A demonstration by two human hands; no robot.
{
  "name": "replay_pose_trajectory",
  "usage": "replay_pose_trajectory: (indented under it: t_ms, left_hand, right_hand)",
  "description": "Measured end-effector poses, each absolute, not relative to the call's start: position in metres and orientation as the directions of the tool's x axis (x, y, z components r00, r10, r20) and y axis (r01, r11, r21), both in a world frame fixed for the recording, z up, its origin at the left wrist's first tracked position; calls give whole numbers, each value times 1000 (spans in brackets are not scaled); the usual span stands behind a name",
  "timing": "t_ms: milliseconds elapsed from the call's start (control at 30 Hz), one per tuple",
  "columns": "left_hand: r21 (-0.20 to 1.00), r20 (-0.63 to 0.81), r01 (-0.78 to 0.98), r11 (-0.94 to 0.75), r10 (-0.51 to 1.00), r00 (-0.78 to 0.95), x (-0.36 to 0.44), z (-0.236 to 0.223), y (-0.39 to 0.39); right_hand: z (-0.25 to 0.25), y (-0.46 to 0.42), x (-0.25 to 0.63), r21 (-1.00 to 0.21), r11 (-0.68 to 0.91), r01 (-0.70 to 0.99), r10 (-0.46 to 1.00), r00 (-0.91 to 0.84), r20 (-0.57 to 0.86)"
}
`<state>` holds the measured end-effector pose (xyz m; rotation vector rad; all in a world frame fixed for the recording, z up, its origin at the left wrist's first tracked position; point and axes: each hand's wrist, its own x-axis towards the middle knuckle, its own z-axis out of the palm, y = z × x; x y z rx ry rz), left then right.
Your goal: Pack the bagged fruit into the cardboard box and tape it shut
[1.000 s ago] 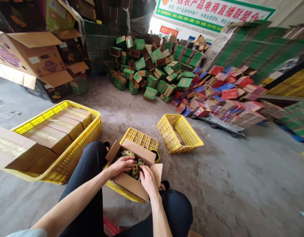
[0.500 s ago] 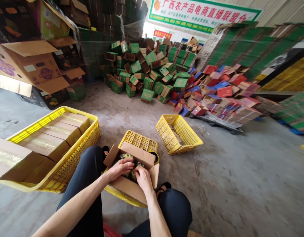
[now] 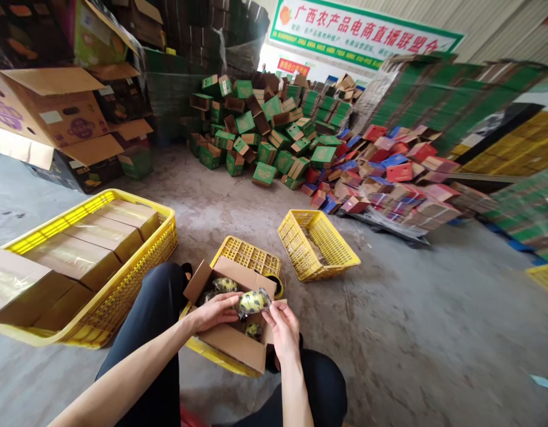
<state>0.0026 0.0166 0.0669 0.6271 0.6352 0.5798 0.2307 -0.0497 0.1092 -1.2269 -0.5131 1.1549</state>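
Above an open cardboard box, a clear-wrapped yellow packet with dark spots is held between my two hands. My left hand closes on its left end, thumb on top. The fingertips of my right hand pinch the plastic at its right end. Inside the box lie similar packets, one at the back and one near the front right. What is inside the wrapping I cannot make out. The box rests on a yellow plastic crate, between my knees.
On my left stands a large yellow crate with several taped cardboard boxes. Another yellow crate sits ahead to the right. A yellow-rimmed tape roll is beside the open box. Green cartons and red-and-blue cartons lie heaped beyond.
Both hands were down inside the box. They have come up with one packet, and my right hand has moved to the right to its end. The view has shifted slightly.
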Motion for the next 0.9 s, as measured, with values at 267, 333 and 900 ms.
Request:
replay_pose_trajectory:
  t_ms: [267,333,900]
  left_hand:
    - [731,-231,-355,582,702,674,5,68,14]
    - [760,-218,-343,552,714,665,4,68,15]
    - [652,-378,-320,687,661,648,7,63,15]
  right_hand:
    - [101,-47,230,-938,-113,-327,909,349,-231]
    - [96,-45,231,-940,-146,-307,903,348,-254]
    - [97,-47,232,-945,-129,-300,889,388,-244]
